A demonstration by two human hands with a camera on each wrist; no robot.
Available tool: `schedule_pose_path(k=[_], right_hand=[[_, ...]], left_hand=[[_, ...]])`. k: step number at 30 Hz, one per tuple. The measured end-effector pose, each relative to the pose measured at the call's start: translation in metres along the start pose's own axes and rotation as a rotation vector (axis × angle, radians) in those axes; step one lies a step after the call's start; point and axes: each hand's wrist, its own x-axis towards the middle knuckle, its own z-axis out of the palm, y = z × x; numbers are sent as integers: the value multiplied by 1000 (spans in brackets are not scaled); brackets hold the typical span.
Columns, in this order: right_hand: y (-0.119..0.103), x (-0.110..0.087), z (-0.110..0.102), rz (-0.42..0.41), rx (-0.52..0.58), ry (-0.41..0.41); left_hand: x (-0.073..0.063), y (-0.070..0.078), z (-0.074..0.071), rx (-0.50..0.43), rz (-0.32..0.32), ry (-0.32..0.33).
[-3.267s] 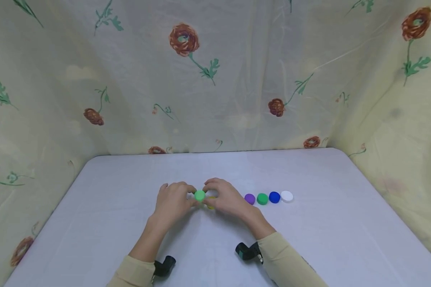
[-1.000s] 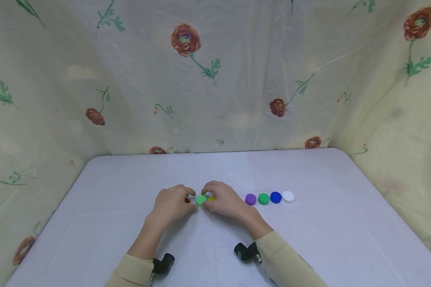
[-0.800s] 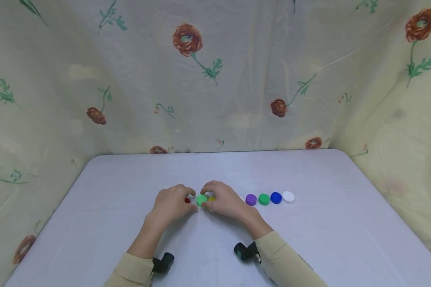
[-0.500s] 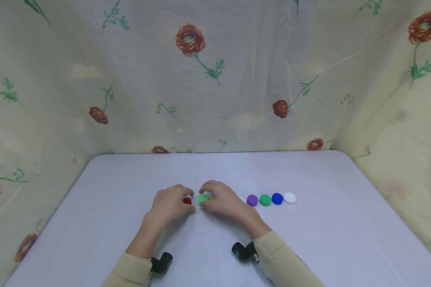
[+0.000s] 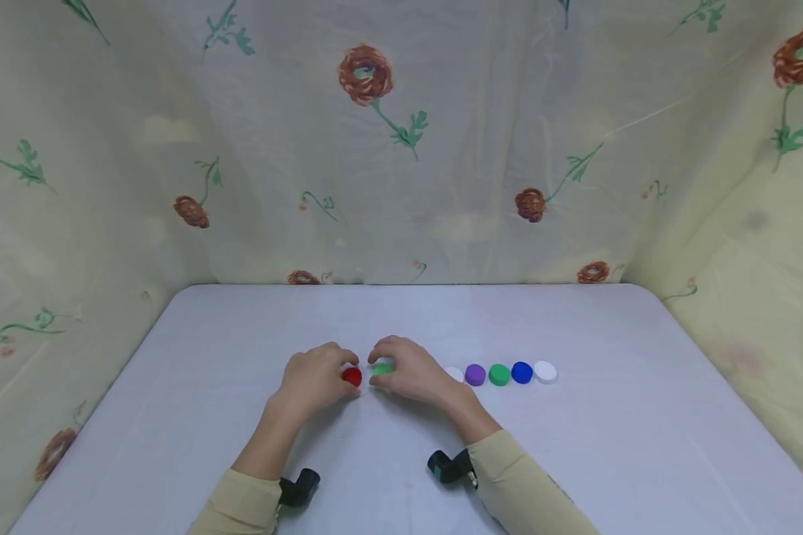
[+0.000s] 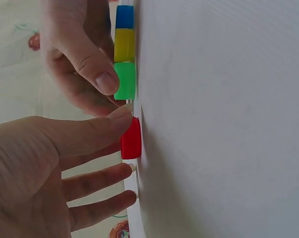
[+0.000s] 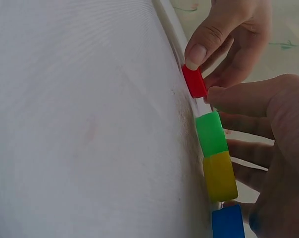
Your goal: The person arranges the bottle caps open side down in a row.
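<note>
A row of bottle caps lies across the white table (image 5: 609,446). My left hand (image 5: 311,383) is at its left end, thumb and index finger spread on either side of a red cap (image 5: 352,377). In the left wrist view, the thumb tip overlaps the red cap's edge. Beside it, my right hand (image 5: 408,371) arches with loosely bent fingers over a light green cap (image 5: 382,368). The right thumb tip lies near the gap between red and green in the right wrist view. A yellow cap (image 7: 220,176) abuts the green one, hidden under the right hand in the head view.
A blue cap (image 7: 227,221) follows the yellow one. Further right stand a white cap (image 5: 453,374), a purple cap (image 5: 475,374), a green cap (image 5: 499,374), another blue cap (image 5: 522,372) and a white cap (image 5: 545,371). A flowered curtain (image 5: 442,223) surrounds the table's back and sides.
The light green cap, held up between both hands at first, now sits in the row. The left hand has drawn left, baring the red cap; the right hand has shifted left over the yellow cap.
</note>
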Motion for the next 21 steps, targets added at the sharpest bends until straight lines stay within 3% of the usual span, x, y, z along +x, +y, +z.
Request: schedule_pose_path(k=[21], right_hand=[[-6, 9, 3, -34, -66, -45]], left_hand=[[-1, -7, -1, 9, -21, 43]])
